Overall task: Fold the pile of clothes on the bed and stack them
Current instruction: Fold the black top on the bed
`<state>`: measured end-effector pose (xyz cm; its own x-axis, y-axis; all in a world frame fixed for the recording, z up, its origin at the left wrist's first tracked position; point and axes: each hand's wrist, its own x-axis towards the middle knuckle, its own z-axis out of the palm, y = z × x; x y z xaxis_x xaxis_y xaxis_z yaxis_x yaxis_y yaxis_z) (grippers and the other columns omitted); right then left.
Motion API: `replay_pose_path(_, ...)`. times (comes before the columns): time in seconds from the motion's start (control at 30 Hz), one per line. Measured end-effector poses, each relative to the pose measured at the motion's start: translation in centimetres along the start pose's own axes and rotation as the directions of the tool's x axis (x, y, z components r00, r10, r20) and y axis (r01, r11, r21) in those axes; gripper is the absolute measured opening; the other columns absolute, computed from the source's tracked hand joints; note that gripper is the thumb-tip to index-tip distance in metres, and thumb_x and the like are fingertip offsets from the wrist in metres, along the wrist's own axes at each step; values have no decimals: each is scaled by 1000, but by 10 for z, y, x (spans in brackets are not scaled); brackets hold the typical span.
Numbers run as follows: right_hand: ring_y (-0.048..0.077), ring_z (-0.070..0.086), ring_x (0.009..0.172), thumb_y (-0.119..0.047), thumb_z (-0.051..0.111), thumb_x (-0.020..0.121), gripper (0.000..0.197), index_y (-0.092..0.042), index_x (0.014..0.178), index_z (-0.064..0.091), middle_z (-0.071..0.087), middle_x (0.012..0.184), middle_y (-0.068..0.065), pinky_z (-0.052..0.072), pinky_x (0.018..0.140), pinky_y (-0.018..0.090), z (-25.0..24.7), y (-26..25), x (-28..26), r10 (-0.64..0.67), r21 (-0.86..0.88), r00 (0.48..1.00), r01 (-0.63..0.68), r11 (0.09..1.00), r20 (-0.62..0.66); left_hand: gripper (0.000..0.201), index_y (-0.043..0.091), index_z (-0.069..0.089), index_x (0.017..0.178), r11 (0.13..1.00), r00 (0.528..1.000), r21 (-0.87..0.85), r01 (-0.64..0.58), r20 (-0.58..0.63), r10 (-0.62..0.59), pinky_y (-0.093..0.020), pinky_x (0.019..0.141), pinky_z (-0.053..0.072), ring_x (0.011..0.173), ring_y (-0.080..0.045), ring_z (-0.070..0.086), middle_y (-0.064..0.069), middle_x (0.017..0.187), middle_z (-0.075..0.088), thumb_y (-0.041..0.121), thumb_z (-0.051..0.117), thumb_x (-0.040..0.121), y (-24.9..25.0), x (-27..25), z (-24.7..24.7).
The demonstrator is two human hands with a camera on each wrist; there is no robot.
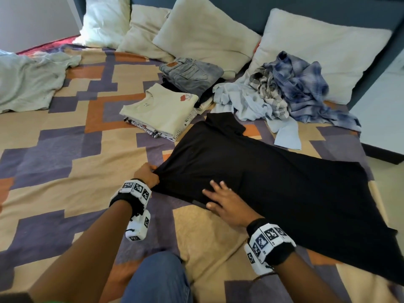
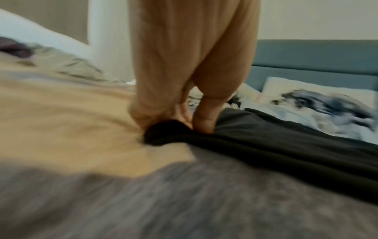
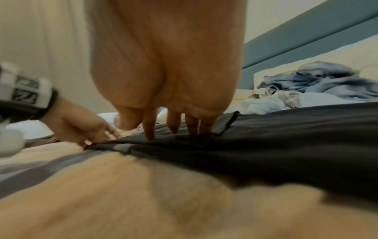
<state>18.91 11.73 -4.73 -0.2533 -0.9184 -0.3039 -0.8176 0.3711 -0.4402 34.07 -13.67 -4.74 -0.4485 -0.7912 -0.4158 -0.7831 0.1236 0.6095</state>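
A black garment (image 1: 273, 176) lies spread flat across the patterned bed cover (image 1: 65, 160), running from the middle toward the right edge. My left hand (image 1: 147, 174) pinches its near-left corner (image 2: 163, 131), bunching the cloth. My right hand (image 1: 225, 202) lies flat on the garment's near edge, fingers straight and spread, fingertips (image 3: 150, 135) pressing down. Behind the garment sit a folded stack with a cream shirt (image 1: 161, 112) on top and folded grey jeans (image 1: 192, 73). An unfolded heap of blue and plaid shirts (image 1: 284, 95) lies at the back right.
Several pillows (image 1: 201, 33) lean on the blue headboard (image 1: 328, 9). A pale crumpled sheet (image 1: 28, 79) lies at the far left. The bed's right edge (image 1: 371, 149) drops to the floor. My blue-jeaned knee (image 1: 157, 278) rests on the bed's near side.
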Motion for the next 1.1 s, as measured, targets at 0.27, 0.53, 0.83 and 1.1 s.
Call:
replay_pose_path(0.27,22,2,152,-33,45,104,55,-20,154,27,13,164,1,11,120,38,-6,43,-77,248,359,941,-155,920,-230,35,14,63,122,876,886,176,-449,-42,462,-39,106,39,122,-30,53,-9,129,59,24,66,89,95,-70,56)
replay_pose_path(0.53,34,-12,150,-59,33,98,62,-45,153,9,-8,165,-8,4,116,60,-6,163,-228,617,110,787,-610,784,-32,80,54,-13,145,679,924,637,-365,337,181,-72,108,-2,144,-34,-27,6,156,-33,76,36,86,78,-115,168)
replay_pose_path(0.83,45,31,134,-66,51,87,61,-25,133,49,39,146,14,27,110,62,-50,225,-243,821,267,529,-777,570,-214,47,30,62,113,781,949,540,-315,169,266,-53,103,38,120,-37,52,-10,130,54,62,62,79,140,-91,145)
replay_pose_path(1.1,28,56,120,-20,65,93,37,-11,128,60,58,131,11,41,107,38,-130,255,-147,546,335,696,-432,837,-466,33,16,64,121,730,801,342,-592,149,580,-38,102,44,117,-29,58,-8,130,58,14,65,88,221,-7,142)
